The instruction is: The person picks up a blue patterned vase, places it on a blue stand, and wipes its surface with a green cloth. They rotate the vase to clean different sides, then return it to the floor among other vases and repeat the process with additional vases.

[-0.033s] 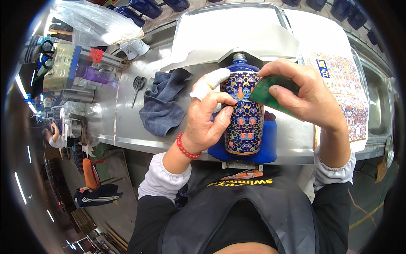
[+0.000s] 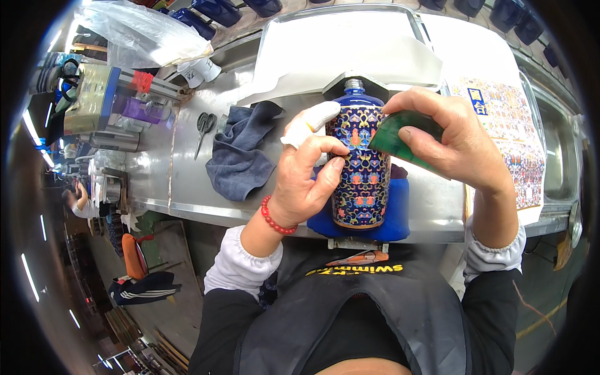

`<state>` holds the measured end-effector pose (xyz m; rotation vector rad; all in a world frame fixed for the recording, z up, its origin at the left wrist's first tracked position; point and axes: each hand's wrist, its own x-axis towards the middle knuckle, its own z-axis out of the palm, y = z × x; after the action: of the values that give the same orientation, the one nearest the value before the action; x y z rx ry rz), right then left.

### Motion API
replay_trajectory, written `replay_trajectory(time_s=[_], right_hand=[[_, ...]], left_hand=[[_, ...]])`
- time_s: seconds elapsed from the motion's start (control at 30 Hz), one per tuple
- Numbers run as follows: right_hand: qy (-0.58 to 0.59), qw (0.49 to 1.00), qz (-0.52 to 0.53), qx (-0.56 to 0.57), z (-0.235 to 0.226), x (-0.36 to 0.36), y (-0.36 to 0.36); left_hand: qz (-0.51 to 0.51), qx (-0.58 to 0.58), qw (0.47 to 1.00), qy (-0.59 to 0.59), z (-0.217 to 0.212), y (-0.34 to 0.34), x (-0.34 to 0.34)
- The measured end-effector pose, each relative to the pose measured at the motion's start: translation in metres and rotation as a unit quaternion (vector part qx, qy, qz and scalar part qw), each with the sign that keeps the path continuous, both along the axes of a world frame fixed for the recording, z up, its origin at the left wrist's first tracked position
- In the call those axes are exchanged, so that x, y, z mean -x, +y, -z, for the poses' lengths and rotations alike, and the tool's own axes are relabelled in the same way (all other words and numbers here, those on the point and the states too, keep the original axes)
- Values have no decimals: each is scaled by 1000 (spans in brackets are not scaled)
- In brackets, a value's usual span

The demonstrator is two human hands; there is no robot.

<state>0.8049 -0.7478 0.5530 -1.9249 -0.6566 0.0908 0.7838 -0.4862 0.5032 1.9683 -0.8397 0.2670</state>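
Observation:
A deep-blue ceramic bottle (image 2: 362, 181), covered in a colourful floral and scroll pattern, lies on a blue padded rest (image 2: 399, 212) with its bare neck pointing away from me. My left hand (image 2: 305, 178) is closed at the bottle's left side, thumb and forefinger against the pattern. White wrapping covers at least one of its fingers, and a red bead bracelet is on the wrist. Between the thumb and fingers of my right hand (image 2: 461, 144) is a flat green scraper (image 2: 406, 134), its edge at the bottle's right side.
Left of the bottle lie a dark grey-blue cloth (image 2: 242, 153) and black-handled scissors (image 2: 204, 127). Behind it stands a tray (image 2: 340, 50) with white sheets. Patterned decal sheets (image 2: 500, 144) lie on the right, beside a metal basin (image 2: 559, 150). Several dark-blue vessels (image 2: 215, 9) line the back.

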Motion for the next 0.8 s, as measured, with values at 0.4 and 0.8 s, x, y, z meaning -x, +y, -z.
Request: replay_trajectory(time_s=[0.4,0.8], right_hand=[[30,999,17,-13,0,2,0],[-13,997,-79,11,-2,-20,-2]], left_hand=[[3,31,998,62,1,-1,4],[-11,33,999,24,4,-3,2]])
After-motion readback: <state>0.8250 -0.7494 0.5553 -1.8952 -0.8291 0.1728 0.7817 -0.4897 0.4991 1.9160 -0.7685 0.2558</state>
